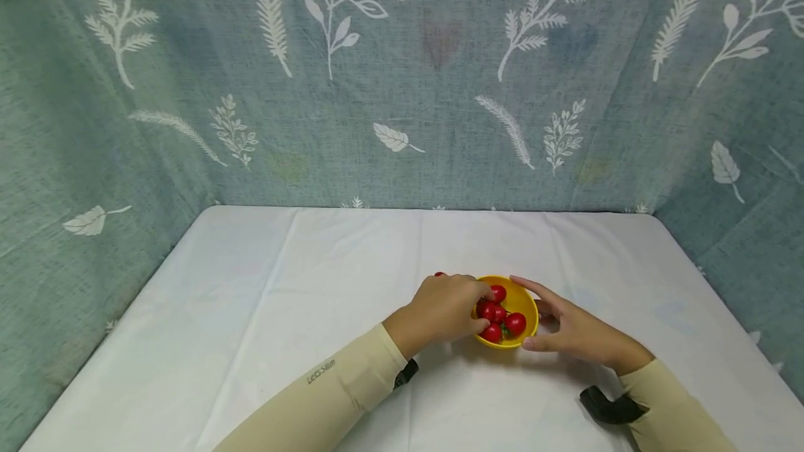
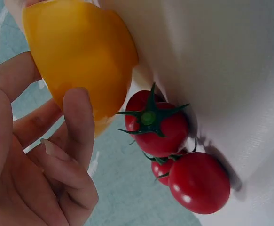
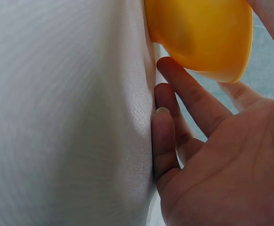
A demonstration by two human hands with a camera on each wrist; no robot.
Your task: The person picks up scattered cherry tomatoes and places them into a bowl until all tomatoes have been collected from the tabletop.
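Observation:
On the white table, a small yellow bowl stands upright with several red tomatoes inside. My left hand reaches over its left rim, finger and thumb on either side of one tomato. The bowl wall hides these fingertips in the left wrist view, where other fingers curl outside the bowl. Around the bowl's right side my right hand holds it, thumb at the near rim and a finger at the far rim. Its lower fingers extend beside the tabletop in the right wrist view.
Several more tomatoes with green stems lie on the table just left of the bowl, mostly hidden behind my left hand in the head view. A patterned teal curtain encloses the white tabletop at the back and sides.

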